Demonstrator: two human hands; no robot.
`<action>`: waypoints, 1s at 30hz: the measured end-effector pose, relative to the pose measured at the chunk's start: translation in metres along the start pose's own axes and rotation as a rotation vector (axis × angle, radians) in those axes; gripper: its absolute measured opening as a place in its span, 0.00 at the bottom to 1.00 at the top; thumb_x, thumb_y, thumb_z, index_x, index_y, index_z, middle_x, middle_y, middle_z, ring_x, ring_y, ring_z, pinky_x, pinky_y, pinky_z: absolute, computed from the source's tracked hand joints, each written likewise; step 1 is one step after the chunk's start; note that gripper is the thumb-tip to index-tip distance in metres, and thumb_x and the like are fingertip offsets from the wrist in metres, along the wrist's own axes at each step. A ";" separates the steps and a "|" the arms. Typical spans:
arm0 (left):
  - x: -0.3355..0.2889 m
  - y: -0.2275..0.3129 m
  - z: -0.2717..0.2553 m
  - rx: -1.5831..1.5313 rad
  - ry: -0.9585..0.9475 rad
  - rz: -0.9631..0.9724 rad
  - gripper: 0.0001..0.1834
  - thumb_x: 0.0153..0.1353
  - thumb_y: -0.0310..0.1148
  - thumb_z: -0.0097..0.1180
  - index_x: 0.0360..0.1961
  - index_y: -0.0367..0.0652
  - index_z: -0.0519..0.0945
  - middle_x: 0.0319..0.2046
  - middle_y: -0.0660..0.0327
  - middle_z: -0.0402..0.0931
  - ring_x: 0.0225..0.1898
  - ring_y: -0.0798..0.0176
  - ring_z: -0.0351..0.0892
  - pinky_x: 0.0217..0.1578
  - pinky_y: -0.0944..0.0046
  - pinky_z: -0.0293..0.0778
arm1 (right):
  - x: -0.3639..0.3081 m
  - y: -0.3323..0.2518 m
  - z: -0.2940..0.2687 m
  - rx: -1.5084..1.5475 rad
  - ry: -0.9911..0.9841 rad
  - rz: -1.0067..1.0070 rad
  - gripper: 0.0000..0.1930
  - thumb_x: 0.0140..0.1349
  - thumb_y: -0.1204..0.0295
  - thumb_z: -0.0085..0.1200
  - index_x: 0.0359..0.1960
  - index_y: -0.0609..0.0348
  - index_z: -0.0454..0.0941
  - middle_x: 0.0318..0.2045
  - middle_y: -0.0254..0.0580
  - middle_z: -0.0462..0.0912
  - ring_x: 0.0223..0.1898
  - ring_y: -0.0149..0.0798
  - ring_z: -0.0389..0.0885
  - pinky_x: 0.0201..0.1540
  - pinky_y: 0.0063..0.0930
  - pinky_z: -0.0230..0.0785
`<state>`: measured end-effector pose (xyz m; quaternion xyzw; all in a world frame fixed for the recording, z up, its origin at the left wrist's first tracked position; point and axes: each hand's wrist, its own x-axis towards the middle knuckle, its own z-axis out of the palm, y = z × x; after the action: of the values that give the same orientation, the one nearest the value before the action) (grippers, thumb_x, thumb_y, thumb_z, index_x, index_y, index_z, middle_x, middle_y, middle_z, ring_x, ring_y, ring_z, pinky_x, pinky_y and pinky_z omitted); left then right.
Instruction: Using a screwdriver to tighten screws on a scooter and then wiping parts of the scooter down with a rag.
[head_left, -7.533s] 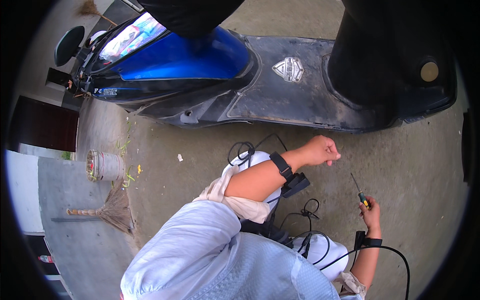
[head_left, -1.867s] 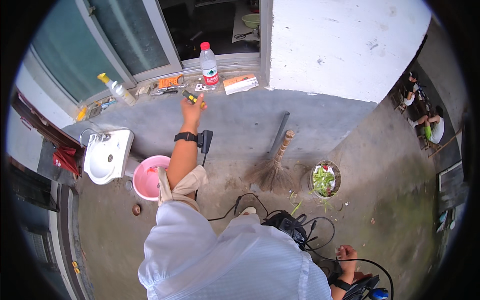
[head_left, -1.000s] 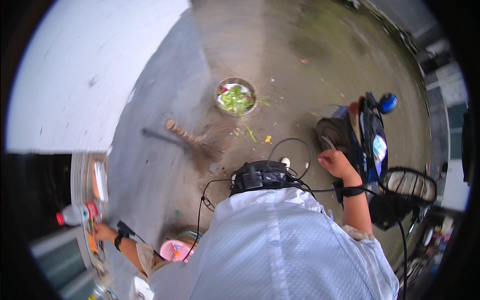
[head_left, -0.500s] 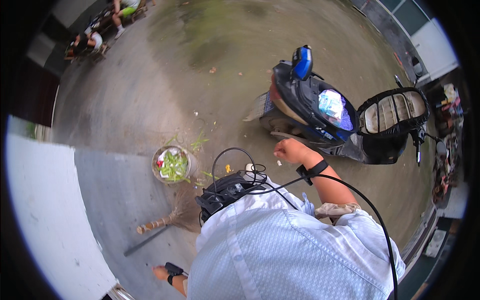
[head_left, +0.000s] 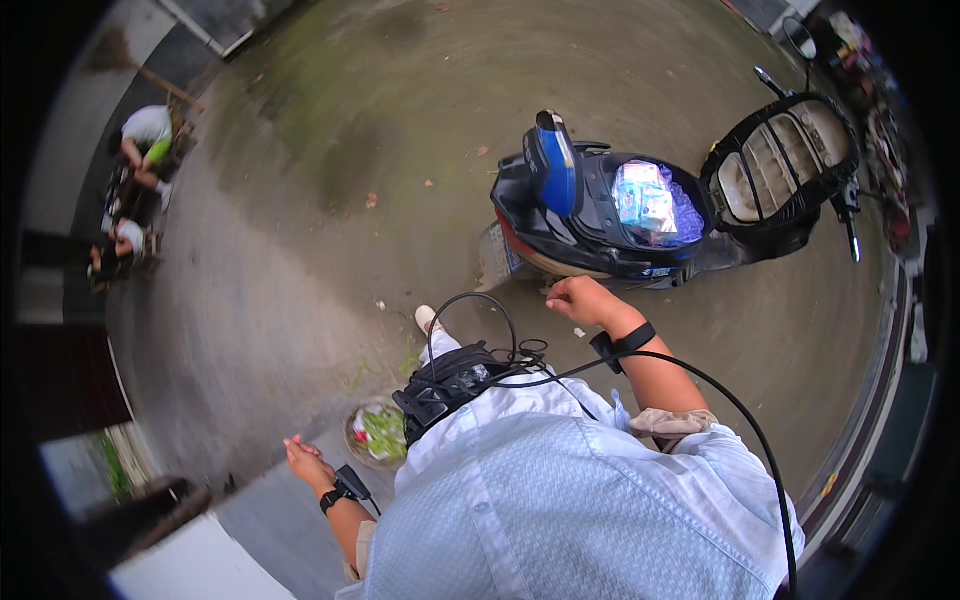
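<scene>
My right hand (head_left: 583,301) is loosely curled at waist height, with nothing in it. It appears just in front of the scooter (head_left: 570,235), without a visible grip on it. The scooter's seat (head_left: 785,160) is tipped up, and in the storage space lie a white-and-blue package (head_left: 645,200) and a purple bag (head_left: 686,215). My left hand (head_left: 308,464) hangs out to the side, empty, its fingers partly stretched. Nearest to it is a round bucket (head_left: 352,440) holding green plant scraps (head_left: 382,432), partly hidden by my body.
Two people (head_left: 147,135) sit by the far left wall. A broom (head_left: 150,75) leans near them. Fallen leaves (head_left: 372,200) dot the concrete yard. Cluttered goods (head_left: 880,110) line the right edge. A cable (head_left: 720,385) runs along my right arm.
My view has turned and I have stepped forward. The bucket now sits lower, beside my body, and the straw broom there has left view. My left hand has swung forward.
</scene>
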<state>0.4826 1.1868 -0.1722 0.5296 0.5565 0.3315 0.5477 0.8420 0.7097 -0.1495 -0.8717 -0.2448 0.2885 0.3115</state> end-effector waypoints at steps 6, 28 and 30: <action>0.155 0.043 0.139 0.154 -0.133 -0.012 0.22 0.67 0.50 0.45 0.25 0.43 0.70 0.13 0.69 0.60 0.13 0.75 0.57 0.14 0.75 0.53 | 0.096 -0.015 -0.004 0.181 0.187 0.255 0.11 0.56 0.65 0.56 0.33 0.60 0.81 0.30 0.51 0.82 0.34 0.51 0.80 0.39 0.38 0.71; 0.336 0.218 0.750 0.464 -1.215 0.316 0.09 0.64 0.33 0.53 0.42 0.40 0.77 0.31 0.64 0.78 0.28 0.73 0.75 0.28 0.76 0.69 | 0.374 -0.030 -0.125 0.231 0.557 0.418 0.11 0.55 0.65 0.56 0.34 0.60 0.81 0.33 0.51 0.81 0.38 0.53 0.79 0.42 0.40 0.71; 0.353 0.228 0.785 0.505 -1.140 0.289 0.10 0.64 0.35 0.53 0.41 0.41 0.77 0.30 0.64 0.78 0.28 0.73 0.75 0.27 0.76 0.69 | 0.388 -0.022 -0.153 0.225 0.615 0.434 0.11 0.55 0.65 0.56 0.34 0.60 0.81 0.34 0.51 0.80 0.39 0.53 0.78 0.43 0.40 0.71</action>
<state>1.3452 1.4075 -0.1890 0.8051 0.1619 -0.0731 0.5660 1.2133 0.8988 -0.1726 -0.9093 0.0833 0.0979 0.3958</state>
